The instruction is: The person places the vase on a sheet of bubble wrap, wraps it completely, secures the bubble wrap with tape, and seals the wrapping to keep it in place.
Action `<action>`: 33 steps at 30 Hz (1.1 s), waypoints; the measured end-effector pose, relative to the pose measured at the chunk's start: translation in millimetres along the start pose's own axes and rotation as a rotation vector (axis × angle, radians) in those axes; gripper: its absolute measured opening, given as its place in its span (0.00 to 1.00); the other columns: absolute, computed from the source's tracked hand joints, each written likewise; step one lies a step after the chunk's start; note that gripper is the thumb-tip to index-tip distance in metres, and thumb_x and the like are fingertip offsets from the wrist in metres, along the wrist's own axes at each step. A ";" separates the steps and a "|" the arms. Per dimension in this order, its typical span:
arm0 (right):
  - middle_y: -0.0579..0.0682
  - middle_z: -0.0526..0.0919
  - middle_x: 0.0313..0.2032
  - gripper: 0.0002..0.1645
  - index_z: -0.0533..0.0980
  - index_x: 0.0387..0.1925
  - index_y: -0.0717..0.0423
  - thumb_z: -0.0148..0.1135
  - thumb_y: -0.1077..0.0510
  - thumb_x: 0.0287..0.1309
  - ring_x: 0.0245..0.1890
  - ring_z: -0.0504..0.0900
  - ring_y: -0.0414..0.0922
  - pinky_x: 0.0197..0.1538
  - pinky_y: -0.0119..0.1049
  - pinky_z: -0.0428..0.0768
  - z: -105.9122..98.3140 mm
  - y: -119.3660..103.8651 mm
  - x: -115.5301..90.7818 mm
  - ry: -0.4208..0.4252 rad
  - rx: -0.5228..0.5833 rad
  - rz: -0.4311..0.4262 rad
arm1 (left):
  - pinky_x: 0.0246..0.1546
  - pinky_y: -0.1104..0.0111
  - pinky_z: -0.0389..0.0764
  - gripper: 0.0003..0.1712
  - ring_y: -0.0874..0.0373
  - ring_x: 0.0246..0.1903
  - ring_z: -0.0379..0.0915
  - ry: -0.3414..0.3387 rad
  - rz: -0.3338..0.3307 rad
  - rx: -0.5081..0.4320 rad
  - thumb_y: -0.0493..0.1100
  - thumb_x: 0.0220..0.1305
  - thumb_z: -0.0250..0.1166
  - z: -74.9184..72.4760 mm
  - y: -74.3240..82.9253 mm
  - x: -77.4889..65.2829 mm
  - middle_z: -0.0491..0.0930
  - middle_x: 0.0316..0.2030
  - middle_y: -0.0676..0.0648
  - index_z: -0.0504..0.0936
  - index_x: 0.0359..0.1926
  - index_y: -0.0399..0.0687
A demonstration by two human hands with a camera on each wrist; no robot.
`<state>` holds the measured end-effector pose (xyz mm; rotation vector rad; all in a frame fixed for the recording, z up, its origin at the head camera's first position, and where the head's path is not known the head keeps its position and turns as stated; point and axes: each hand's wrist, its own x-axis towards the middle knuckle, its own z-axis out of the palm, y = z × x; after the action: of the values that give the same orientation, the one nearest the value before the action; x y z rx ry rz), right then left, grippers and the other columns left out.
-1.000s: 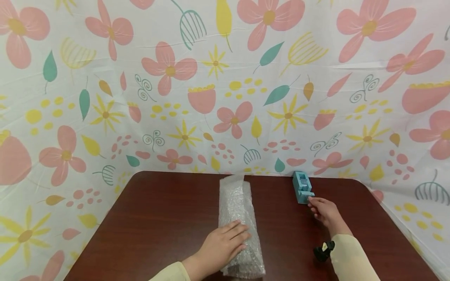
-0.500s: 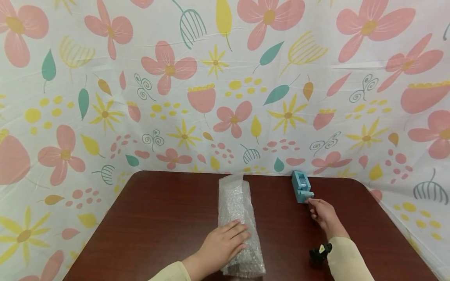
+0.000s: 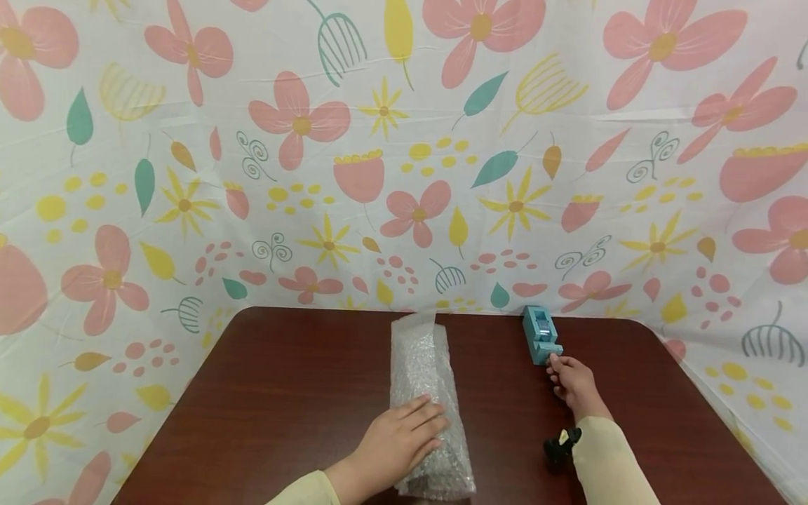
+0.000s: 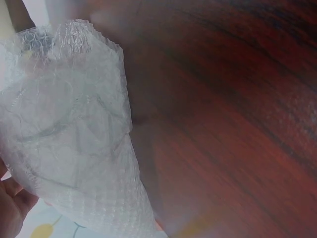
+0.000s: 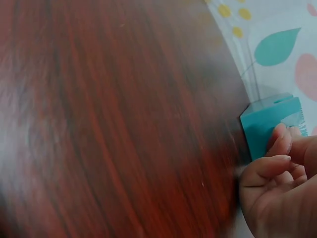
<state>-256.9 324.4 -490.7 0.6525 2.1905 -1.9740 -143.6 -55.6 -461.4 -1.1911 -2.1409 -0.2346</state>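
Pressing flat left hand [image 3: 394,442] on bubble wrap [image 3: 426,400], right-hand fingers [image 5: 280,141] pinch tape dispenser [image 3: 540,334].

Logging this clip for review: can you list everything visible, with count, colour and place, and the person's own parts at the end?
Bubble-wrapped bundle: one, clear whitish, mid-table, lying lengthwise toward the backdrop.
Tape dispenser: one, teal, far right part of the table near the backdrop.
Table: one, dark reddish-brown wood.
Backdrop cloth: one, white with pink, yellow and teal flower print, behind and beside the table.
Wrist camera: one, black, on the right forearm.
Left hand: flat on the bundle's near end, fingers straight.
Right hand: fingers curled, fingertips at the dispenser's near end.
Sleeves: two, cream.
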 end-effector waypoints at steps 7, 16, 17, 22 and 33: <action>0.36 0.77 0.24 0.14 0.75 0.38 0.48 0.49 0.46 0.77 0.26 0.72 0.34 0.30 0.29 0.73 5.1 -1.3 -1.3 0.012 0.019 -0.014 | 0.62 0.70 0.80 0.14 0.58 0.58 0.83 0.011 0.004 0.026 0.53 0.73 0.62 -1.0 -1.1 0.0 0.87 0.55 0.55 0.85 0.53 0.56; 0.41 0.78 0.20 0.16 0.75 0.43 0.67 0.51 0.56 0.77 0.22 0.76 0.35 0.27 0.32 0.74 10.2 11.5 7.4 0.084 -0.199 -0.078 | 0.62 0.70 0.80 0.14 0.58 0.58 0.83 0.008 0.012 0.036 0.53 0.73 0.62 1.0 -0.6 0.0 0.87 0.55 0.55 0.85 0.53 0.56; 0.41 0.78 0.20 0.17 0.76 0.44 0.68 0.51 0.56 0.77 0.22 0.76 0.36 0.27 0.32 0.75 10.2 11.3 7.2 0.080 -0.214 -0.086 | 0.62 0.70 0.80 0.14 0.58 0.58 0.83 0.003 0.011 0.037 0.53 0.73 0.63 1.1 -0.6 0.0 0.87 0.55 0.55 0.85 0.53 0.57; 0.41 0.77 0.25 0.20 0.77 0.45 0.65 0.49 0.51 0.78 0.26 0.72 0.38 0.31 0.34 0.73 7.2 0.9 -3.5 -0.062 -0.243 -0.067 | 0.63 0.71 0.79 0.14 0.58 0.59 0.83 -0.014 0.015 0.054 0.54 0.71 0.64 2.3 -1.1 0.7 0.86 0.56 0.56 0.85 0.53 0.58; 0.44 0.79 0.35 0.20 0.75 0.50 0.64 0.53 0.49 0.77 0.28 0.71 0.41 0.31 0.35 0.73 42.6 -41.3 -46.9 -0.431 -0.415 -0.270 | 0.58 0.70 0.82 0.15 0.58 0.58 0.83 -0.026 0.013 0.090 0.55 0.70 0.65 2.8 0.5 3.0 0.86 0.55 0.57 0.86 0.53 0.60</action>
<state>-239.2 269.8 -441.5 -0.1203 2.3725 -1.4899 -145.6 -52.0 -461.7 -1.1622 -2.1421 -0.1165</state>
